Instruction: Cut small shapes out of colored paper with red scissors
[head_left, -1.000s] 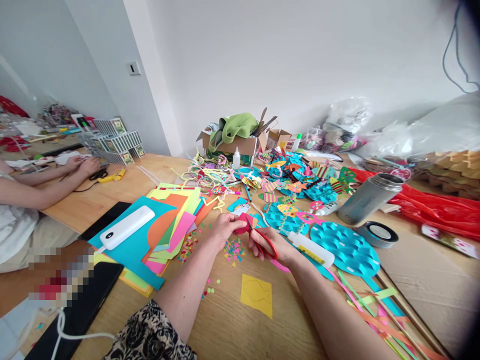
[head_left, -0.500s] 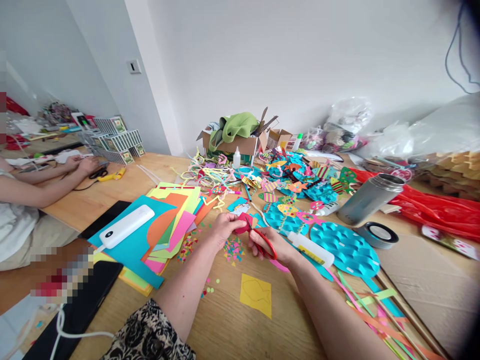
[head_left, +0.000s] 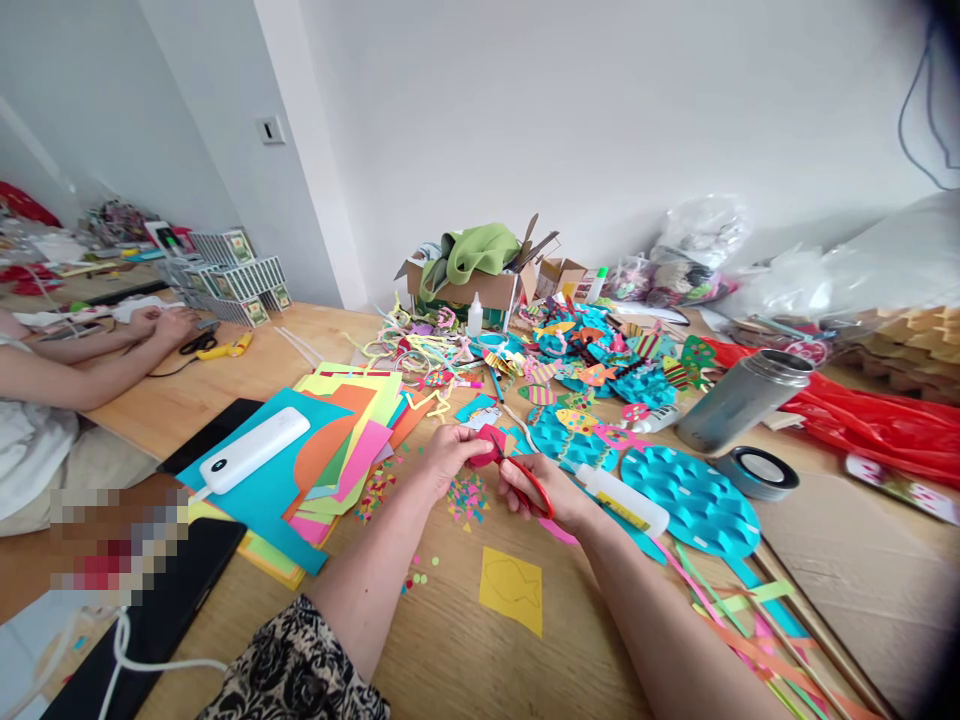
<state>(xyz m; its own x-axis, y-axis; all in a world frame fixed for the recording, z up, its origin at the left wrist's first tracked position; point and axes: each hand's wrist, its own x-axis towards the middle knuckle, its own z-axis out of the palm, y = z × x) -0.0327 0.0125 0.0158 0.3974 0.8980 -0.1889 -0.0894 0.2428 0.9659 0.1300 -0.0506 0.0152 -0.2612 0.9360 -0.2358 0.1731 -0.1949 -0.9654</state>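
A small piece of red paper (head_left: 490, 434) is pinched between the thumb and fingers of my left hand (head_left: 452, 458). My right hand (head_left: 536, 484) is closed round the red-handled scissors (head_left: 541, 488), whose blades meet the right edge of that paper. Beneath both hands lies a heap of tiny coloured paper bits (head_left: 468, 500). Nearer to me on the table is a yellow paper square (head_left: 511, 590) with a fish outline drawn on it. A white glue bottle (head_left: 624, 500) lies just right of my right hand.
Coloured paper sheets (head_left: 360, 462) and a white power bank (head_left: 256, 450) lie left. Right are a blue scalloped disc (head_left: 690, 500), a steel flask (head_left: 742, 402) and paper strips. Paper fish (head_left: 577, 418) and a full cardboard box (head_left: 465, 285) stand behind. Another person's hands (head_left: 161, 325) are far left.
The view has shifted very slightly. Both hands keep nearly the same position, with the scissors still at the red paper.
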